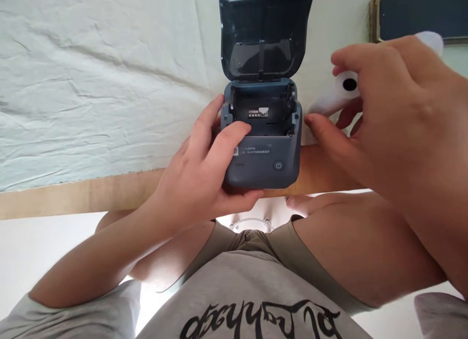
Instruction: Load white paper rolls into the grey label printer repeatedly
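Note:
A dark blue-grey label printer [261, 156] sits at the table's front edge, its dark translucent lid [263, 32] swung up and back. The bay inside shows a small printed sticker and holds no roll. My left hand [204, 163] is wrapped around the printer's left side, with one finger over the rim of the bay and the thumb beneath the front. To the right, my right hand [387, 105] is curled around a small white paper roll [338, 93] with a dark hole in its end. That hand hides part of the roll, and its thumb tip lies close to the printer's right side.
A dark-screened phone [424, 12] lies at the back right. Part of another white object [431, 41] shows behind my right hand. Wrinkled pale cloth [109, 85] covers the table, with a bare wooden edge [91, 193] along the front, above my legs.

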A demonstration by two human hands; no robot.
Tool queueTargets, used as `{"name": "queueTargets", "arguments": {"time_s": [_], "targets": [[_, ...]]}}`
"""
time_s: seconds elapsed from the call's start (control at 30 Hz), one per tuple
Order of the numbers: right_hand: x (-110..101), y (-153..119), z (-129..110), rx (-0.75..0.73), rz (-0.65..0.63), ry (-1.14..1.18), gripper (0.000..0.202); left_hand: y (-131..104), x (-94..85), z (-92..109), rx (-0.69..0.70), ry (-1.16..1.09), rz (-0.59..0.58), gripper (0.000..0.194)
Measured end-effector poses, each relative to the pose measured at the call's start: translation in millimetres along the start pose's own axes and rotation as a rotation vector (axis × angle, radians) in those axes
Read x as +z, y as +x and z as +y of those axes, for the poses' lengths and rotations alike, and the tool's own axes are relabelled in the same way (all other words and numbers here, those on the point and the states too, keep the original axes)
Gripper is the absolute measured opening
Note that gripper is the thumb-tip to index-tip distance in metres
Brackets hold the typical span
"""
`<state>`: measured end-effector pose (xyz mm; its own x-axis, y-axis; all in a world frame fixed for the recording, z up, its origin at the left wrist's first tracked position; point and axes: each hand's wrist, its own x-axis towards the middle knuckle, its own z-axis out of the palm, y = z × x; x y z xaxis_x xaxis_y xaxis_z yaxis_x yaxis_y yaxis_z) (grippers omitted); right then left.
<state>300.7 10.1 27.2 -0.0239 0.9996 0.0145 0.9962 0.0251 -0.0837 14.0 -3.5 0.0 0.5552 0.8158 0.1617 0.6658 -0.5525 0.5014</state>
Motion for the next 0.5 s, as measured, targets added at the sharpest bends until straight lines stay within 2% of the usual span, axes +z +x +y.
{"name": "queueTargets", "arguments": {"time_s": [0.2,0.33,0.5], "targets": [[9.9,3.8,5.0,-0.076,-0.017,0.058,0.065,0.9,2.0,4.1,0.074,-0.002,0.075,0.069],[11.6,-2.1,6.0,-0.208,0.055,0.166,0.053,-0.6,2.4,4.6,0.075,0.021,0.07,0.074],[3.4,-10.5,-1.8,-0.255,0.1,0.176,0.045,-3.2,1.7,5.3,0.039,0.04,0.042,0.076]]}}
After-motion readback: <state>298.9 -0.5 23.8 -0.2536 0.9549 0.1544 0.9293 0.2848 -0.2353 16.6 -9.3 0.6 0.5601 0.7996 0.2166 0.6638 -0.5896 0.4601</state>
